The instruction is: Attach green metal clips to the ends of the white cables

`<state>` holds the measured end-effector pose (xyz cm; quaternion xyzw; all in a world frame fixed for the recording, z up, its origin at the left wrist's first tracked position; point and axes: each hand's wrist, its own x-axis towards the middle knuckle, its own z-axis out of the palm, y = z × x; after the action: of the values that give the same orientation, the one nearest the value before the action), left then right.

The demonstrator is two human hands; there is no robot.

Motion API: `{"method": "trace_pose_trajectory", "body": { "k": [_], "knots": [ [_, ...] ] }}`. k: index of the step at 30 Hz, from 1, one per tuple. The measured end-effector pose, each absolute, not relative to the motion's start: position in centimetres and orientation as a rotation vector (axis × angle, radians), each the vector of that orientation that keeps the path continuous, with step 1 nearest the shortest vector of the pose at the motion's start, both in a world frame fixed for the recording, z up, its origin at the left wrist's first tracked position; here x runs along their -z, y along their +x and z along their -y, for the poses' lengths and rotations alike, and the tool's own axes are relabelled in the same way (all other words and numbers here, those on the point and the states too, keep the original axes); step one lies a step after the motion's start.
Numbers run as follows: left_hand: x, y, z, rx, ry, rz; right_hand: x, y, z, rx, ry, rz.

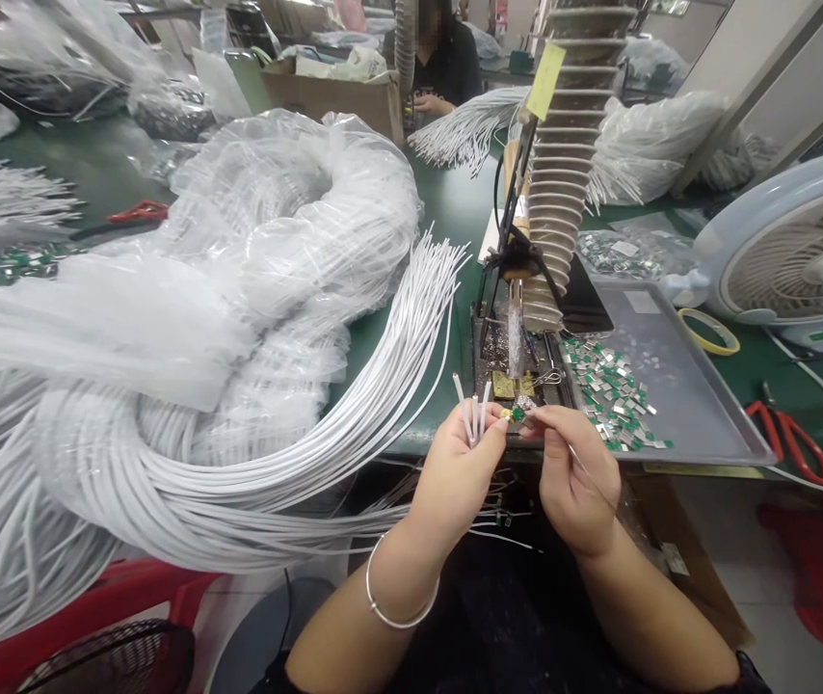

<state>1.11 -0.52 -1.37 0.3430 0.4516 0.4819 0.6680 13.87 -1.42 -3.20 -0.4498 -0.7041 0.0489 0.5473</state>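
My left hand (459, 472) is closed around several white cables (475, 414), whose cut ends stick up above the fingers. Between the fingertips of both hands is a small green circuit board (517, 414), held just in front of the soldering iron (516, 337), which hangs tip down from a black stand. My right hand (579, 472) is pinched near the board, and a thin wire (589, 472) runs across its palm. Whether the right fingertips grip the wire, the board or both is too small to tell. A yellow sponge (504, 386) lies behind the hands.
A large bundle of white cables (296, 482) and plastic wrap (274, 231) fill the left. On the right are a grey tray (701, 386) with small green boards (610, 395), red-handled scissors (791, 439), yellow tape (707, 331) and a fan (809, 241). A ribbed hose (563, 164) hangs ahead; a person (447, 67) sits opposite.
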Motion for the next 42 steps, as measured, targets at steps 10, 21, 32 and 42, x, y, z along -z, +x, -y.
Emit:
{"method": "trace_pose_trajectory", "body": {
  "k": [10, 21, 32, 42],
  "knots": [
    [1.8, 0.2, 0.8, -1.022, 0.913, -1.070, 2.9, 14.0, 1.3, -0.104, -1.129, 1.768],
    [1.1, 0.1, 0.6, -1.007, 1.038, -1.063, 3.7, 13.6, 1.7, -0.067, -1.067, 1.742],
    [0.5, 0.2, 0.2, -1.015, 1.085, -1.114, 3.6, 13.7, 1.6, -0.130, -1.088, 1.593],
    [-0.2, 0.5, -0.4, -1.048, 1.104, -1.128, 3.0, 13.4, 1.0, -0.102, -0.990, 1.672]
  ]
}}
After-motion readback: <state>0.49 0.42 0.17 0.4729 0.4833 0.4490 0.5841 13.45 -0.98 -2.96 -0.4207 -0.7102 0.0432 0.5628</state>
